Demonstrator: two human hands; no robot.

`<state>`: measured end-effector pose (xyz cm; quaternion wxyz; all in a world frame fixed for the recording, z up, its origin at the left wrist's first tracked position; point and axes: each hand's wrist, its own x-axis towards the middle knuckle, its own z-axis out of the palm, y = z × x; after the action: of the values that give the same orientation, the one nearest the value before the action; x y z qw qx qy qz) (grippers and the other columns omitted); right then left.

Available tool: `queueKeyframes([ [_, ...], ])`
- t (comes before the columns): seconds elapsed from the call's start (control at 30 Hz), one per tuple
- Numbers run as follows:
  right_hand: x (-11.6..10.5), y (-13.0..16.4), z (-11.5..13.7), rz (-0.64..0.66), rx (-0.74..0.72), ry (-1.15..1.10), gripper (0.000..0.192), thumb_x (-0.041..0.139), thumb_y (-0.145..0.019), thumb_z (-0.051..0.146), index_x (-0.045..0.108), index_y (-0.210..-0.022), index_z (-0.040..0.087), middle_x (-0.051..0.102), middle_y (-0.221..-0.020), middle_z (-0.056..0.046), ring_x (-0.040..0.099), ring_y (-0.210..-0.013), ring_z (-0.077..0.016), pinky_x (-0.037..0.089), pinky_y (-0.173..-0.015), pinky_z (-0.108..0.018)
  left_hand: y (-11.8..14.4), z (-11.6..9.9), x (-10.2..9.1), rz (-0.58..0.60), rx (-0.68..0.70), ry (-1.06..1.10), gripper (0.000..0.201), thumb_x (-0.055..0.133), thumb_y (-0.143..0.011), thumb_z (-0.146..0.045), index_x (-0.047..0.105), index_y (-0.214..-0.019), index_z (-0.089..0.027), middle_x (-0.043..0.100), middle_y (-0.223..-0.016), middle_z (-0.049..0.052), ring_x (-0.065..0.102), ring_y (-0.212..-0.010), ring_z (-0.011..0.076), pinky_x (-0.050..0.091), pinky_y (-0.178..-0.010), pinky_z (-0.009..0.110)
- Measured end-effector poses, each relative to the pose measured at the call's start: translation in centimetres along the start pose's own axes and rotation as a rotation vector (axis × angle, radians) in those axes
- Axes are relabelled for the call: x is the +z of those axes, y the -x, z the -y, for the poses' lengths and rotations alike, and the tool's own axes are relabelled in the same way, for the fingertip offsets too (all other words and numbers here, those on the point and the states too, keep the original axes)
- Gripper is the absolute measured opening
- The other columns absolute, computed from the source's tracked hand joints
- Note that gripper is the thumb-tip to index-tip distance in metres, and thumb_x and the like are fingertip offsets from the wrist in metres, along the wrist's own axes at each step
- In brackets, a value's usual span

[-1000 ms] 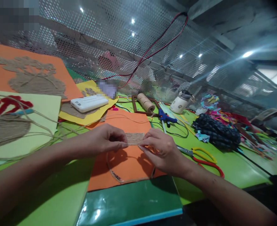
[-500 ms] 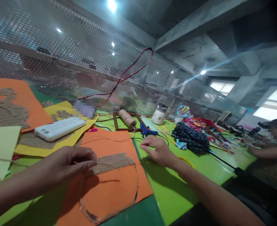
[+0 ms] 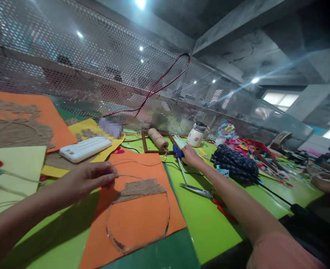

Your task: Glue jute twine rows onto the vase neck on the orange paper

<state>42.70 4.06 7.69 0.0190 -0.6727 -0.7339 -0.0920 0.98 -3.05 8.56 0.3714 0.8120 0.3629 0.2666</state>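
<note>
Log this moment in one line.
left hand: pinching twine strand | right hand: on blue glue gun | work: twine patch on orange sheet | nearby: scissors

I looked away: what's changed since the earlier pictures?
The right hand let go of the twine patch and reached forward to touch the blue glue gun. The left hand moved off the patch, pinching a twine strand. The patch stays on the orange sheet.
</note>
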Motion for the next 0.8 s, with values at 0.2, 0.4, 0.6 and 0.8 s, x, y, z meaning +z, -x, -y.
queueKeyframes([
  [0.2,-0.7,-1.1,-2.2,0.016,0.048,-0.135,0.035,0.069,-0.102,0.038,0.066,-0.13,0.016,0.068,-0.13,-0.011,0.069,-0.111,-0.0251,0.061,-0.095,-0.047,-0.6,0.8,-0.3,-0.01,-0.115,0.138,0.023,0.062,-0.095,-0.041,0.066,-0.088,-0.019,0.073,-0.081,0.002,0.064,-0.078,0.0172,0.051,-0.077,0.031],
  [0.4,-4.3,0.1,-4.3,-0.103,0.077,-0.337,0.037,0.069,-0.098,0.046,0.073,-0.096,0.01,0.075,-0.092,-0.01,0.07,-0.083,-0.024,0.056,-0.077,-0.036,-1.3,2.6,0.2,-0.001,-0.22,0.25,0.045,0.066,-0.085,-0.067,0.056,-0.084,-0.024,0.081,-0.085,0.009,0.077,-0.081,0.0256,0.06,-0.075,0.037],
  [0.6,-7.8,7.0,0.3,-0.069,-0.247,-0.617,0.047,0.056,-0.099,0.058,0.078,-0.1,0.016,0.078,-0.093,-0.009,0.066,-0.073,-0.0206,0.049,-0.063,-0.029,-1.1,2.3,1.1,0.008,-0.281,0.204,0.038,0.061,-0.089,-0.061,0.049,-0.085,-0.026,0.083,-0.087,0.01,0.079,-0.088,0.0267,0.061,-0.087,0.042],
  [0.8,-8.3,10.9,8.7,0.27,-0.638,-0.675,0.028,0.053,-0.104,0.036,0.073,-0.1,0.017,0.074,-0.091,-0.007,0.061,-0.074,-0.0181,0.044,-0.064,-0.026,-1.0,1.1,1.5,-0.017,-0.297,-0.047,0.025,0.047,-0.097,-0.048,0.046,-0.085,-0.026,0.084,-0.093,0.01,0.077,-0.09,0.0264,0.058,-0.086,0.042],
])
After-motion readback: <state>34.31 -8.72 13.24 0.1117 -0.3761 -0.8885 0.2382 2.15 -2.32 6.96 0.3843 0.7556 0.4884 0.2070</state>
